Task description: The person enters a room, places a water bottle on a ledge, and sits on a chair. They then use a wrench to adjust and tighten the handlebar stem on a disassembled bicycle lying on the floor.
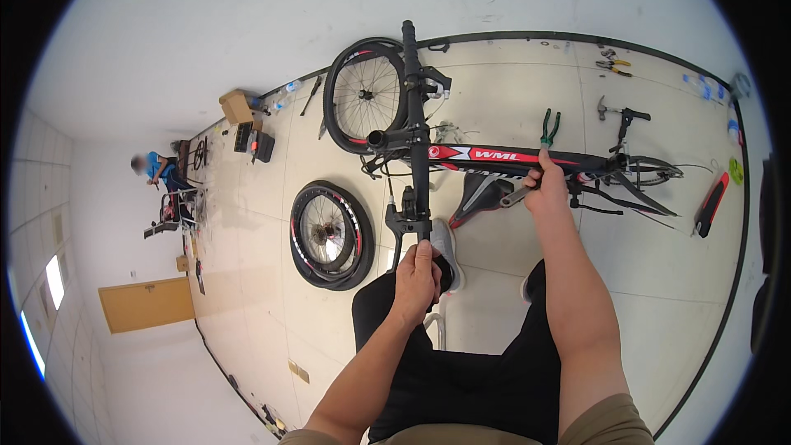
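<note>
A black and red bicycle frame (568,156) stretches across in front of me, its black handlebar (420,173) turned crosswise at the left. My left hand (418,280) is wrapped round the near end of the handlebar, just below a brake lever (397,229). My right hand (546,185) is closed at the frame's tubes, thumb uppermost. Beside its fingers pokes out a silver flat bar with a rounded end (517,196); whether the hand holds it I cannot make out. Green-handled pliers (550,125) show just beyond the thumb, their jaws hidden. Under the tubes is a black and red saddle (478,199).
One wheel (365,97) leans by the wall; more wheels lie stacked (354,259) at left. On the right are a hammer (611,109), yellow-handled pliers (614,67) and a black and red part (712,204). Far left, a person in blue (161,167) sits near boxes (239,105).
</note>
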The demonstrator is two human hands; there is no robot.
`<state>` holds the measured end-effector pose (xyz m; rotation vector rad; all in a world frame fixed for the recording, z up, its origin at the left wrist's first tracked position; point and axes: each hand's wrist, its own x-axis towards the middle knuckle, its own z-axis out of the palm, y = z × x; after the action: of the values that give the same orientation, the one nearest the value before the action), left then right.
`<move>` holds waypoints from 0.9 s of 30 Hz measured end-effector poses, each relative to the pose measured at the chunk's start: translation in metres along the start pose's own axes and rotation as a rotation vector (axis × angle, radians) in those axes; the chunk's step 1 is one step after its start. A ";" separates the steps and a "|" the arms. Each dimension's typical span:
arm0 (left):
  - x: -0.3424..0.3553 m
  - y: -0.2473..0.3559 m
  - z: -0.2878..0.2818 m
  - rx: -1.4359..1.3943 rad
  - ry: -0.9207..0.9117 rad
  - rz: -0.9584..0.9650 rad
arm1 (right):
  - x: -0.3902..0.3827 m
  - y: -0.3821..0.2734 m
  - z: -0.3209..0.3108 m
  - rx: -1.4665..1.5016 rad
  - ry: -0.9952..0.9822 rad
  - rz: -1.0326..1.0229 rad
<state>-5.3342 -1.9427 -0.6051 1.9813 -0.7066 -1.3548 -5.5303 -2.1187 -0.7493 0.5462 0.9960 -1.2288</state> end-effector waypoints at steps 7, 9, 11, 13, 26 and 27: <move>0.001 0.001 -0.004 0.016 -0.009 -0.022 | -0.003 0.002 0.001 -0.019 -0.026 -0.004; 0.001 0.002 -0.004 -0.003 -0.026 -0.036 | -0.003 0.001 0.001 -0.028 -0.016 -0.013; 0.001 0.003 -0.004 -0.006 -0.023 -0.041 | -0.003 0.002 0.000 -0.024 -0.007 -0.005; 0.000 0.001 -0.004 -0.013 -0.020 -0.052 | -0.003 0.003 -0.001 -0.025 0.003 -0.004; -0.038 -0.026 -0.042 -0.093 0.264 0.102 | 0.000 0.001 -0.001 -0.003 0.027 0.009; -0.051 -0.037 -0.062 -0.145 0.329 0.086 | 0.001 0.001 -0.001 -0.001 0.017 0.001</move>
<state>-5.2890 -1.8690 -0.5852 1.9687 -0.5175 -0.9693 -5.5292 -2.1183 -0.7509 0.5562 1.0106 -1.2247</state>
